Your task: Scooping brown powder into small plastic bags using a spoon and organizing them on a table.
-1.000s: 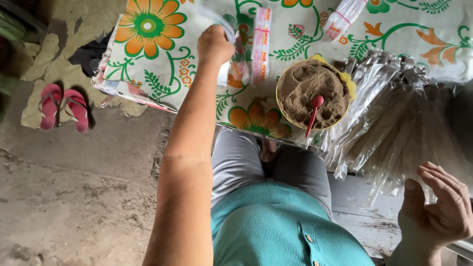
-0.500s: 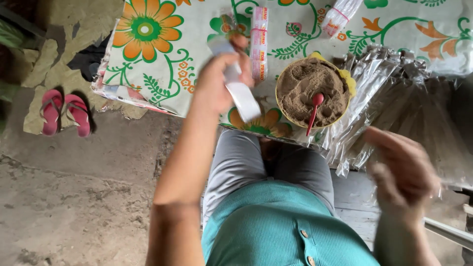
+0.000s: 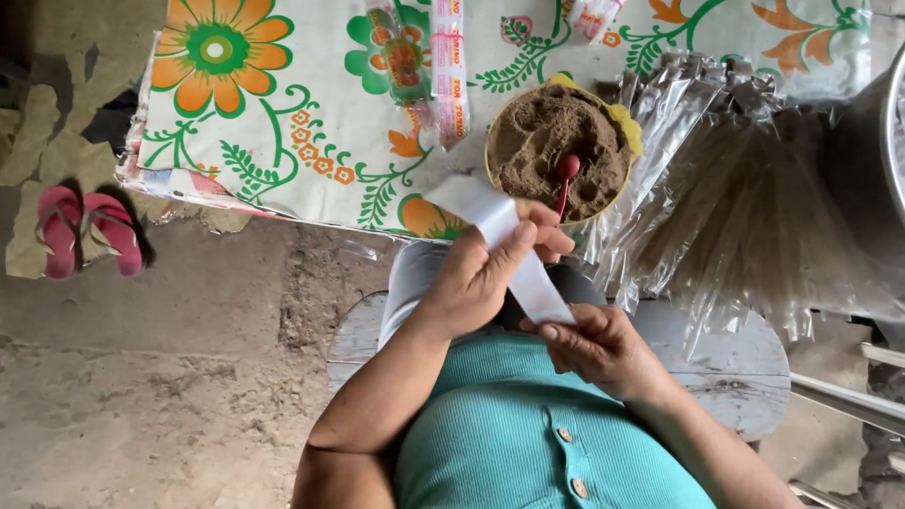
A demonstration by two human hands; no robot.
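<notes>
Our left hand [image 3: 476, 278] fingers close around the narrow clear plastic bag [image 3: 500, 240]; our right hand [image 3: 594, 349] fingers pinch its lower end.

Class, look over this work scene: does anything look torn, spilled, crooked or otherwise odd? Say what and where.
No powder has spilled around the yellow bowl. The oddities: the floral tablecloth looks ragged and frayed along its near-left edge, and the clear sleeves lie in a loose, fanned heap overhanging the table's edge.
</notes>
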